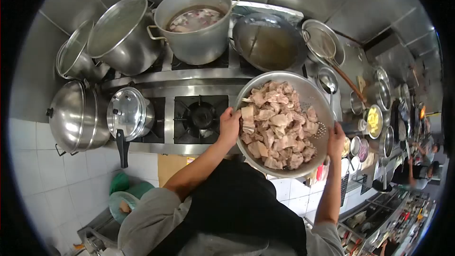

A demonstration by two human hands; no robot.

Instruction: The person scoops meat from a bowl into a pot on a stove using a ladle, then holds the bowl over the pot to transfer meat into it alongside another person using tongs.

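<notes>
A large metal colander (322, 102) is held level in front of my body, between the stove and my apron. Pale chunks of meat (282, 125) are heaped in it, and its drain holes show on the right side. My left hand (230, 125) grips the left rim, with the thumb at the edge. On the opposite rim my right hand (336, 141) is closed, its fingers partly hidden by the colander. Just beyond the colander sits a dark wok (270, 42) with brownish liquid. A tall pot (194, 42) with liquid and pieces in it stands to the wok's left.
A bare burner (201, 118) lies left of the colander, beside a pressure cooker (128, 114) whose black handle sticks out over the stove's front edge. Big pots (125, 38) lean at the back left. A wooden-handled strainer (348, 79) and bowls are at the right; people stand far right.
</notes>
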